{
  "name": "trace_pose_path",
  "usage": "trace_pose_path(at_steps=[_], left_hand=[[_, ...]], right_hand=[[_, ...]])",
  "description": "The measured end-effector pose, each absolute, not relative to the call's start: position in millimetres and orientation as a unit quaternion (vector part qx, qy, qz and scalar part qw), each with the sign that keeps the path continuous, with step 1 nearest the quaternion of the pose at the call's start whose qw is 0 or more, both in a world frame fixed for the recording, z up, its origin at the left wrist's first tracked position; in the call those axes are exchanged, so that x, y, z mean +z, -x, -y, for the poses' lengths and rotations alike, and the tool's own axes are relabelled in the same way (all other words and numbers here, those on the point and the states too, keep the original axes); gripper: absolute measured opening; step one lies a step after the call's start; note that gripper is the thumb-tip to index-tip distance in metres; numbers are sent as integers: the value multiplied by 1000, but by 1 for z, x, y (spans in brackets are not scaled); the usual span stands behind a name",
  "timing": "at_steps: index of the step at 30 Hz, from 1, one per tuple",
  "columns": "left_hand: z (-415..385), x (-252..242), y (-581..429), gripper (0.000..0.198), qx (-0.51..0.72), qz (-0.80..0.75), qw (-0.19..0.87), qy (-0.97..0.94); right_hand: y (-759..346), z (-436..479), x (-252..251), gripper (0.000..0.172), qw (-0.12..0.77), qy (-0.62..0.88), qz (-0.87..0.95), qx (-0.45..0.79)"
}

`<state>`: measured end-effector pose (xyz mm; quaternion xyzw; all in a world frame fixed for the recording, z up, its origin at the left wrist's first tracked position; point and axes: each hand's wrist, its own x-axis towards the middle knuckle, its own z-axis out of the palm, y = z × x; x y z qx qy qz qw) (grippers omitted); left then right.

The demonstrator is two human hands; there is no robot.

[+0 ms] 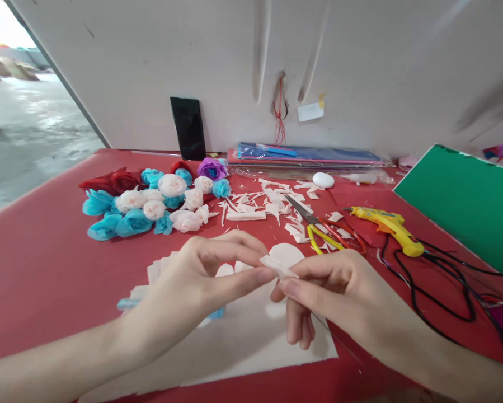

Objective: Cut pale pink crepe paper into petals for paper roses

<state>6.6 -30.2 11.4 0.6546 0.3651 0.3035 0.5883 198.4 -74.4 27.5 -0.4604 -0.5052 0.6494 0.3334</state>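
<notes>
Between my two hands is a small folded piece of white crepe paper (pixel 280 267). My left hand (pixel 209 280) pinches its left end between thumb and fingertips. The thumb and forefinger of my right hand (pixel 322 291) grip its right end, the other fingers curled below. A thin dark wire (pixel 329 329) runs down from under my right hand; whether it joins the paper I cannot tell. Beneath my hands lies a large white sheet (pixel 259 347), with cut rounded white pieces (pixel 287 255) on it. A blue scrap (pixel 216 313) shows partly behind my left hand.
Blue, white, red and purple paper flowers (pixel 154 210) lie at the left back. White paper scraps (pixel 247 215) and scissors (pixel 314 218) sit ahead. To the right are a yellow glue gun (pixel 388 224), its black cord (pixel 444 274) and a green board (pixel 465 207). A phone (pixel 189 129) leans on the wall.
</notes>
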Motion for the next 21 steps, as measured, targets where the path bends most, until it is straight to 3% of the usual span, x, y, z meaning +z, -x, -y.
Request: trace_pose_path(at_steps=[9, 21], left_hand=[[31, 11, -11, 15, 307, -366, 599, -643], [38, 9, -14, 18, 311, -380, 592, -640]], right_hand=[[-194, 74, 26, 14, 344, 480, 518, 619], [-193, 81, 17, 32, 304, 527, 755, 246]])
